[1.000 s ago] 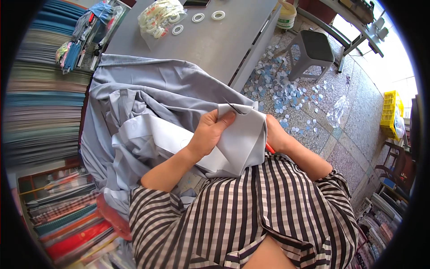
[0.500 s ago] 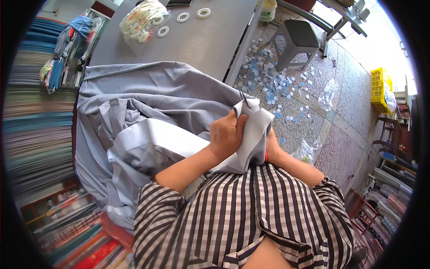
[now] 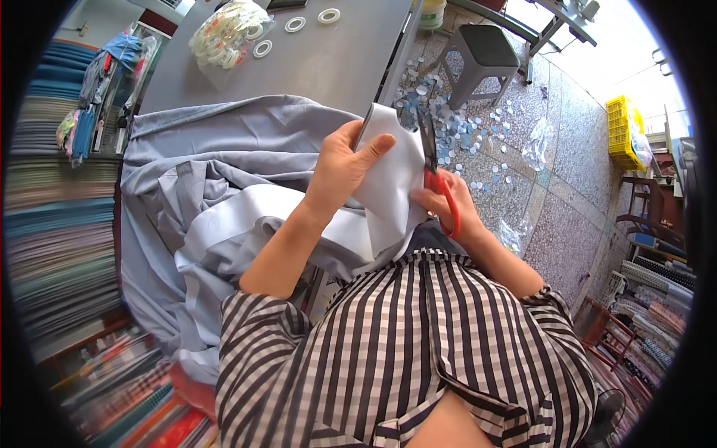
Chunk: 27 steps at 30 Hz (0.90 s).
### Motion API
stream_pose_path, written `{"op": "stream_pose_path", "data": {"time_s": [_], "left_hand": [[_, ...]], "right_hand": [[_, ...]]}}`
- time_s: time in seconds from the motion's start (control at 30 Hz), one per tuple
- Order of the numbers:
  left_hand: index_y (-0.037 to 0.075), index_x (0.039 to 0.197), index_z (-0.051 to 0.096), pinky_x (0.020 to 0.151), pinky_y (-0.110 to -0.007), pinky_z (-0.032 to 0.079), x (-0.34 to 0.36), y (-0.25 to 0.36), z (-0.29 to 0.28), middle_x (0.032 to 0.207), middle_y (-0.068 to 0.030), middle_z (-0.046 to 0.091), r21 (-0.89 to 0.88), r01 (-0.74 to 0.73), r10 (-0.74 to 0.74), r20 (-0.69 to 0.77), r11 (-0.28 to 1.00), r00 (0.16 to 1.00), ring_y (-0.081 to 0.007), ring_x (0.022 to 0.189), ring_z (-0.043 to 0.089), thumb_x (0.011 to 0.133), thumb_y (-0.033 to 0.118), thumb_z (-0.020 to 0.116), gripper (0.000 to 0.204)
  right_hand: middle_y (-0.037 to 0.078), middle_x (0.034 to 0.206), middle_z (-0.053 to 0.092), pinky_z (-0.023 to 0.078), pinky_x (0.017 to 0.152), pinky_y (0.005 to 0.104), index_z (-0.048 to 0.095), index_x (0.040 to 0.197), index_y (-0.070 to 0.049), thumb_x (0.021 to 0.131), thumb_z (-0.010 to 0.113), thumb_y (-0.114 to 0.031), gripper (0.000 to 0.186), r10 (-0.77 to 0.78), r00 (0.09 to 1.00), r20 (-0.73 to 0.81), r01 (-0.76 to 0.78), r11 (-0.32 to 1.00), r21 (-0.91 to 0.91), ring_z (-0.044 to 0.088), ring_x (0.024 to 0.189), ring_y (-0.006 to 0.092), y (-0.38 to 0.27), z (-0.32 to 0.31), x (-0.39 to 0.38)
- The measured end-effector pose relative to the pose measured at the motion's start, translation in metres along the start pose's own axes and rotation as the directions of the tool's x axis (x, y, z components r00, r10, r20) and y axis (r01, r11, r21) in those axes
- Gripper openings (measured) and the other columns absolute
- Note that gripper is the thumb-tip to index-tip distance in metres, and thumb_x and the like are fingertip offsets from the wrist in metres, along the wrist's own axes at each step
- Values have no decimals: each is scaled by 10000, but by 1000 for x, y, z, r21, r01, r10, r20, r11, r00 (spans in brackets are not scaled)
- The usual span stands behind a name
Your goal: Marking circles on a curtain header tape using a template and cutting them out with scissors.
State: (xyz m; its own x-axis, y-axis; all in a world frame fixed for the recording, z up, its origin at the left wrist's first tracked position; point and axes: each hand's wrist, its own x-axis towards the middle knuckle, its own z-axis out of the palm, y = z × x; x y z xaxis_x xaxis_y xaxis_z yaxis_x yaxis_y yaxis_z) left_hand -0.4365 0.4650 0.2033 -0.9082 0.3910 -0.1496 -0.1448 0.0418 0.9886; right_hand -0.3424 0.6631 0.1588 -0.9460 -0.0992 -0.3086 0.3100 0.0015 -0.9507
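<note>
My left hand (image 3: 334,168) is closed on a pale, shiny grey fabric band (image 3: 390,168), thumb on its front, and holds its end up. A rounded notch shows in the band's upper right edge. At the right of the band, my right hand (image 3: 464,209) grips red-handled scissors (image 3: 429,145), the dark blades pointing up beside the notch. My right fingertips appear to touch the band's edge. The rest of the grey cloth (image 3: 246,138) lies in folds over the table and hangs down toward my lap.
On the grey table (image 3: 328,63) are several white rings (image 3: 336,17) and a clear bag of rings (image 3: 224,33). Round fabric discs (image 3: 455,134) litter the floor near a grey stool (image 3: 484,63). Stacked fabrics (image 3: 60,254) line the left; a yellow crate (image 3: 621,134) stands right.
The band's end has risen with my left hand. My right hand and the scissors, mostly hidden behind the fabric before, now show at its right side, and the rounded notch has come into view.
</note>
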Motion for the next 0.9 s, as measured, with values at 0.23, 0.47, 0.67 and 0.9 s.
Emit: {"op": "stream_pose_path", "data": {"time_s": [0.23,0.47,0.67,0.9], "left_hand": [[15,1198,655,1033,-353,424,-21,-30,-41,1072,-60,685,275,32,-158,450,961,879,-168,1108,593,699,282,902,617],[-13,1196,651,892,-321,501,-52,1,-22,1049,-115,720,200,-145,85,279,969,956,-193,1003,669,846,2,723,358],[-19,1081,678,806,-301,535,-67,24,-20,1176,-161,649,425,-379,348,152,822,925,-233,1015,670,826,-61,704,260],[-32,832,633,1007,-391,434,-69,53,-9,1351,-188,477,675,-514,592,140,529,793,-346,1238,496,710,-43,770,184]], "right_hand": [[103,978,712,508,811,314,676,1089,29,835,613,-162,324,-108,993,-52,119,833,540,670,874,185,-24,-31,36],[-19,785,599,433,673,239,647,912,-24,825,674,-179,180,-57,985,-161,116,914,390,553,725,79,-6,-27,63],[-14,751,611,429,601,253,651,780,1,835,671,-110,125,-25,988,154,31,999,-33,522,683,47,-47,4,48],[10,744,631,462,651,253,678,867,13,863,687,-213,226,-14,907,420,55,995,-86,549,720,58,-46,8,56]]}}
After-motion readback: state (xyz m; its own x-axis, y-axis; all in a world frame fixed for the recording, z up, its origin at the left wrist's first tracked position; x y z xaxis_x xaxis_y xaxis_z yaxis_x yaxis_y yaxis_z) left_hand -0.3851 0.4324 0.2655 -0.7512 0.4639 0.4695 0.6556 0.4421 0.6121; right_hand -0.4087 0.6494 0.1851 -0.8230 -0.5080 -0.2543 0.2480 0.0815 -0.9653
